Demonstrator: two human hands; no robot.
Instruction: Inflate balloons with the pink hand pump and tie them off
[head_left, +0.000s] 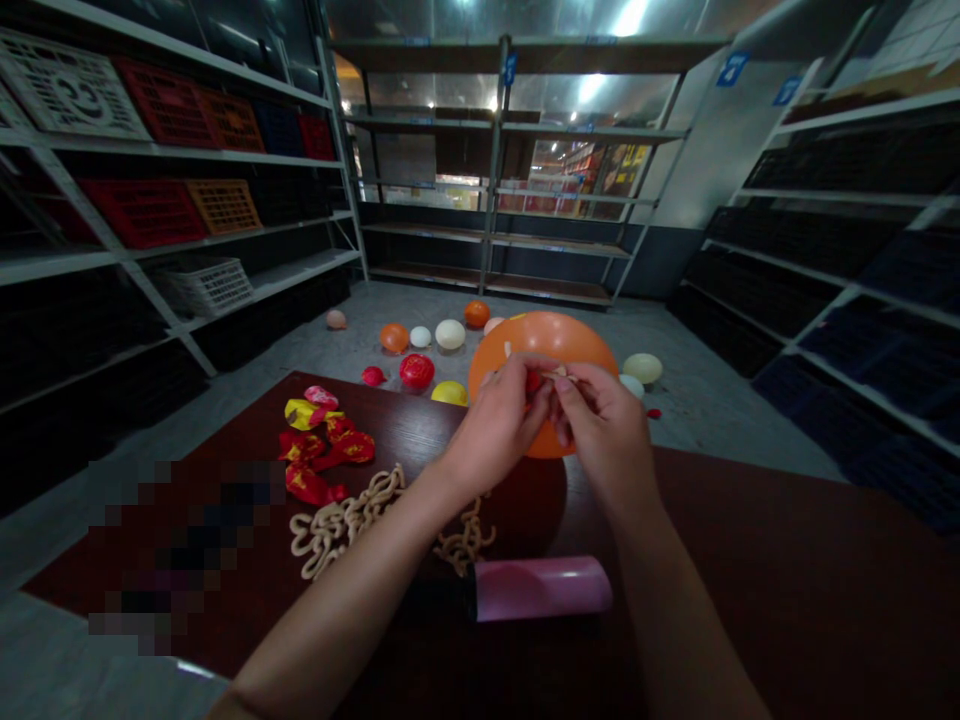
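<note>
The left hand (495, 430) and right hand (604, 435) pinch together at the neck of an inflated orange balloon (544, 340), above the table (750, 560). Flat red-and-yellow balloons (322, 445) lie uninflated on it, while other inflated balloons (450, 335) already sit on the floor (735, 430) beyond.

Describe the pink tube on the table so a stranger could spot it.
On the dark red table, look below the big orange balloon being held up. A shiny pink cylinder lies on its side beside the beige twisted chains, the table's only tube.

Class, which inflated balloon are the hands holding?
The large orange rubber balloon, held between left hand and right hand; the other inflated balloons lie on the grey floor.
</note>
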